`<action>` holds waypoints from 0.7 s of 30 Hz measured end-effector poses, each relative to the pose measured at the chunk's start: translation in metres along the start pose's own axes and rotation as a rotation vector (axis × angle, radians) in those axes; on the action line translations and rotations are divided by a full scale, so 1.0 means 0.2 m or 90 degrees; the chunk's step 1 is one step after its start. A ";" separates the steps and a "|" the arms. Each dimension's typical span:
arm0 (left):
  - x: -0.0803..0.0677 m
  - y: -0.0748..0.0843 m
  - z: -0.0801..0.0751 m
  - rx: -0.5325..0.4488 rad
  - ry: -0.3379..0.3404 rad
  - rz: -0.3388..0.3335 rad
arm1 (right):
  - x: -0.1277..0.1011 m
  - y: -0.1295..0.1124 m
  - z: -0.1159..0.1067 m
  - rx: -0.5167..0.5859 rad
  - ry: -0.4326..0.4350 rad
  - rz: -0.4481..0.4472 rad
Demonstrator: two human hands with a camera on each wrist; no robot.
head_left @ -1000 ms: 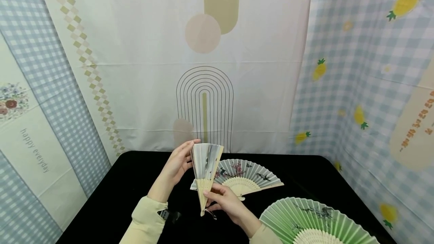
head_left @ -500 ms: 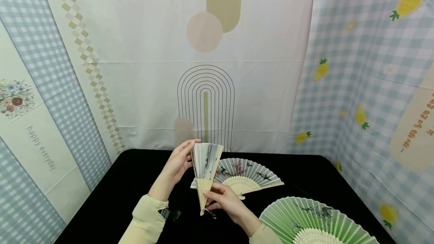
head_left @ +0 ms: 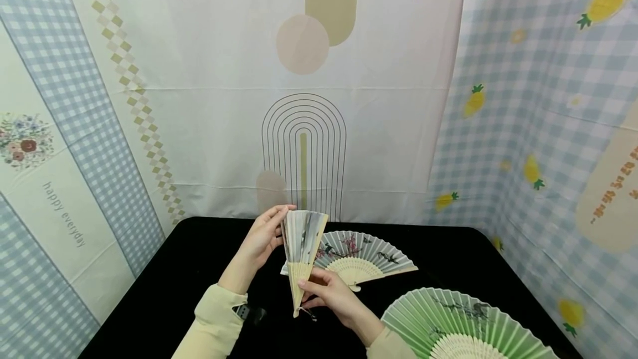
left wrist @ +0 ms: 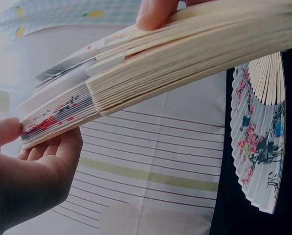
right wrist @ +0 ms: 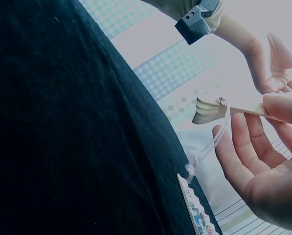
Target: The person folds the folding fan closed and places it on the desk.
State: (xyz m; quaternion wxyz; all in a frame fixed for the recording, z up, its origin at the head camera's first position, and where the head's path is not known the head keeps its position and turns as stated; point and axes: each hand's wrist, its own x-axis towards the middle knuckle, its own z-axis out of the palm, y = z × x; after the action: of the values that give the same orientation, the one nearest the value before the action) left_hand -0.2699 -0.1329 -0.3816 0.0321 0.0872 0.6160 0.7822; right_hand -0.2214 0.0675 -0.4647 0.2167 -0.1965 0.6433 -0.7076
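A partly folded folding fan (head_left: pixel 303 242), with pale wooden ribs and grey-white cloth, is held upright above the table. My left hand (head_left: pixel 261 237) pinches its upper left edge between thumb and fingers; in the left wrist view that hand (left wrist: pixel 33 171) grips the cloth end, where red blossoms show. Lower down, my right hand (head_left: pixel 331 295) pinches the ribs near the pivot. From the pivot hangs a thin cord (right wrist: pixel 214 142), seen in the right wrist view. Behind the held fan, a spread grey-white fan (head_left: pixel 359 259) with pink blossoms lies on the table, its left part covered.
A spread green fan (head_left: pixel 463 320) lies at the front right, cut off by the frame's lower edge. The black-covered table (head_left: pixel 199 270) has patterned cloth (head_left: pixel 389 143) hanging behind it and along both sides. A black wrist device (head_left: pixel 244 312) sits on the left cuff.
The head view has shifted slightly, so the background sits a little differently. Both hands and the held fan stay nearly still.
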 end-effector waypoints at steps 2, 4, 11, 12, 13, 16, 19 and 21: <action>0.00 0.00 0.00 0.004 -0.004 -0.006 | 0.00 0.00 0.00 0.000 -0.006 -0.001; 0.00 0.00 0.00 0.003 -0.005 -0.013 | 0.00 0.00 0.00 0.001 -0.009 -0.003; 0.01 -0.01 0.00 0.003 0.001 -0.014 | 0.00 0.01 0.00 0.012 -0.011 -0.010; 0.01 -0.01 0.00 0.003 0.003 -0.015 | 0.00 0.01 0.00 0.013 -0.011 -0.010; 0.01 -0.01 0.00 0.005 0.003 -0.015 | 0.00 0.01 0.00 0.014 -0.011 -0.011; 0.01 -0.01 0.00 0.007 0.006 -0.016 | 0.00 0.01 0.00 0.018 -0.007 -0.011; 0.01 -0.01 0.00 0.002 0.008 -0.015 | 0.00 0.01 0.00 0.026 0.016 -0.016; 0.01 -0.01 0.00 -0.005 0.009 -0.012 | 0.00 0.02 0.00 0.034 0.044 -0.020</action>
State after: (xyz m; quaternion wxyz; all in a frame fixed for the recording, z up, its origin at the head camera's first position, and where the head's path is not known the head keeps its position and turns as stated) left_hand -0.2714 -0.1323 -0.3835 0.0354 0.0755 0.6142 0.7848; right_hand -0.2210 0.0668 -0.4677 0.1885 -0.1762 0.6284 -0.7339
